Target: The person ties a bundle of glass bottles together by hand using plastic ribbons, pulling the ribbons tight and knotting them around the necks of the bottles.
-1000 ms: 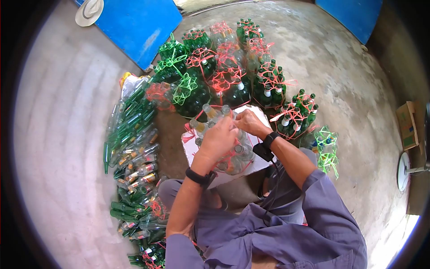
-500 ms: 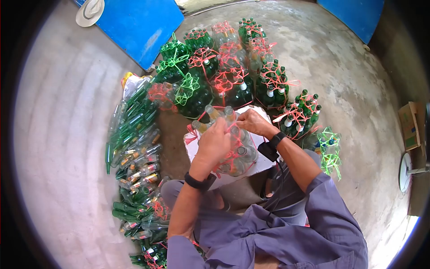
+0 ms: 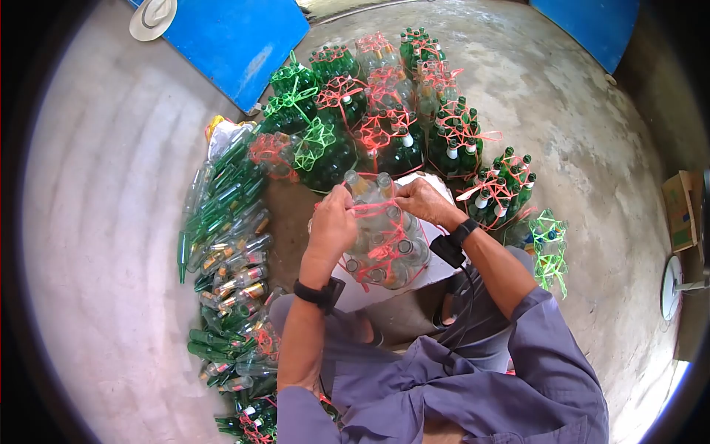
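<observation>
Several clear glass bottles (image 3: 404, 268) stand bunched together on a white block-like stand (image 3: 355, 297) between my knees. Red plastic twine (image 3: 376, 206) loops around and between their necks. My left hand (image 3: 333, 226) is at the near-left of the bunch, its fingers closed on the twine. On the far-right side, my right hand (image 3: 427, 204) pinches the same twine. The strand runs taut from one hand to the other, across the bottles just below the farther necks. Fingertips of both hands are partly hidden.
Tied bundles of green bottles (image 3: 458, 132) stand beyond the stand. Loose bottles (image 3: 222, 207) lie piled along the left. A green-twined bundle (image 3: 547, 248) sits at the right, with a cardboard box (image 3: 678, 211) by the wall. Blue panels (image 3: 229, 44) are at the back.
My left hand has moved left, away from the middle of the bunch, drawing the red twine out straight. My right hand stays nearly in place, still at the twine.
</observation>
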